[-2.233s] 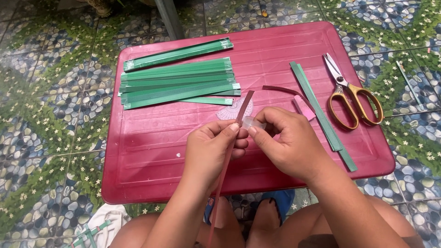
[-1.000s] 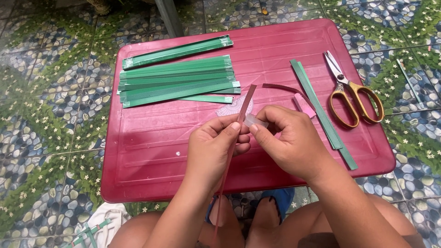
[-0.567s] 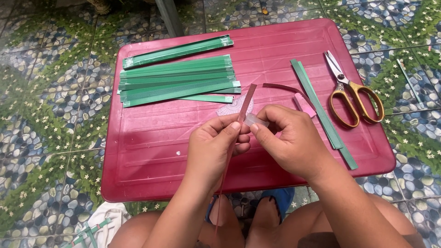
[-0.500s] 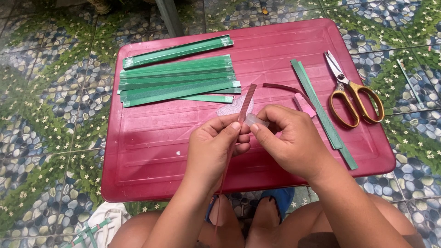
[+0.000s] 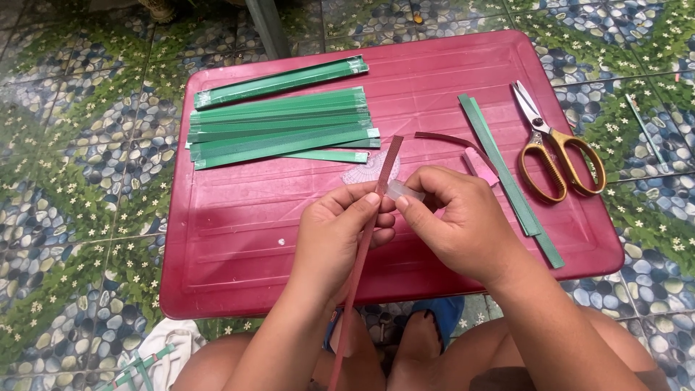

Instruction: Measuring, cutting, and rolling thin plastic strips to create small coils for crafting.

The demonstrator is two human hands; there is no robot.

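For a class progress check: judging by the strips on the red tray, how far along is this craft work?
Done: a stack of green strips lies on the red tray, some ends apparently taped. In hand: the left hand holds a dark red strip while the right hand presses clear tape to it. Left: a loose green strip, a curved red piece and a pink scrap beside the scissors.

Red strip (image 5: 362, 253) lower end cut off by bottom edge, green scraps (image 5: 137, 366) partly cut off too
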